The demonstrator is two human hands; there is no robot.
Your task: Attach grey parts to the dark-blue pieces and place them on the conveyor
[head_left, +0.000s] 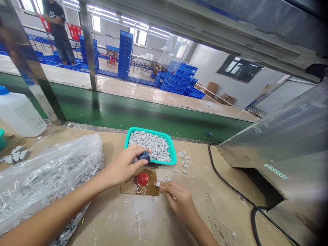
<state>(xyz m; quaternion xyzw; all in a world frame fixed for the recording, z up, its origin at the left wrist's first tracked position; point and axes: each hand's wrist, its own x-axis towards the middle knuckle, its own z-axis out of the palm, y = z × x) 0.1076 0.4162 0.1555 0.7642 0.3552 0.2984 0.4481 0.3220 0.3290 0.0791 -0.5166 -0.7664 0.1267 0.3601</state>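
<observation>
Since the room [207,58] takes up the whole back, it's the biggest thing going: pale walls, strip lights, tall stacks of blue crates [125,54], plus a person [57,30] in a dark top standing off to the left. Closer in, a green belt [153,118] runs across behind the table [138,222], which has a tan, scuffed, kinda stained top with shiny smears. A big metal housing [289,147] fills the right side, with a black cable [225,182] snaking along by it. Over on the left sits a fat clear bag [58,167] full of grey bits, and beyond it a whitish jug [22,114] with a blue cap.

Next size down is a turquoise basket [164,163] near the table's far edge, heaped with little flat grey pieces [151,141]. Left hand [125,162] is at its near-left corner, right hand [178,196] beside a wet brown patch [152,189] just in front. On that patch there's a glossy, rounded red lump [142,178].

Left thumb and fingers are clamped on a chunky dark block [144,156], while the right fingertips pinch one tiny pale piece [158,184], mostly hidden. More loose ones [183,156] lie right of the basket.
</observation>
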